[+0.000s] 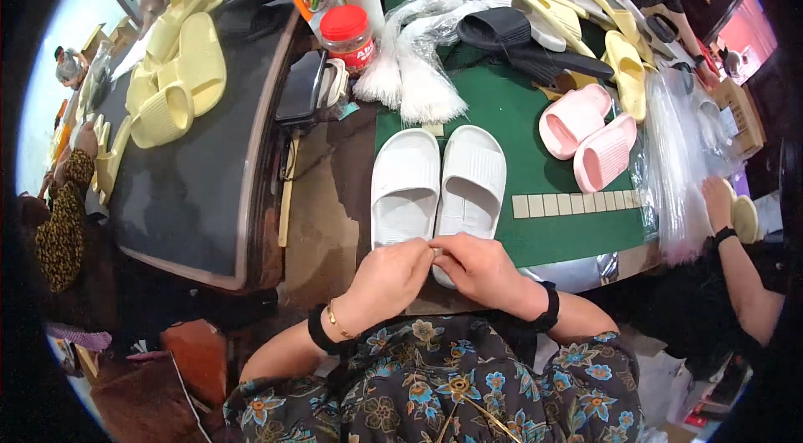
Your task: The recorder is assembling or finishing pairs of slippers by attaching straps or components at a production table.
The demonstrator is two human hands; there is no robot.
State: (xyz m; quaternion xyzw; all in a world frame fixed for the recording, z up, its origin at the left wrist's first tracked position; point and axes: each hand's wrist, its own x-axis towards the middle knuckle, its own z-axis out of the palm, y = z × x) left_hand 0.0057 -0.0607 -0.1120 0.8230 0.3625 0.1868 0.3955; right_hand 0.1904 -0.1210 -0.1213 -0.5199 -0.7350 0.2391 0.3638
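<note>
A pair of pale grey slide slippers stands side by side in front of me: the left slipper [406, 163] and the right slipper [475, 160], toes pointing away. My left hand [389, 277] and my right hand [487, 274] meet over their heel ends. Both are closed, with thumbs and forefingers pinched together and fingertips touching. Whatever lies between the fingertips is too small to make out. My hands cover much of the heels.
A green mat [535, 238] bears pink slippers [604, 152], a row of cream stickers [577, 204], black slippers [527, 46] and bundles of clear plastic strands [427, 79]. A red-lidded jar [345, 35] stands far left. Yellow slippers [163, 112] lie on a dark table. Co-workers' hands work around.
</note>
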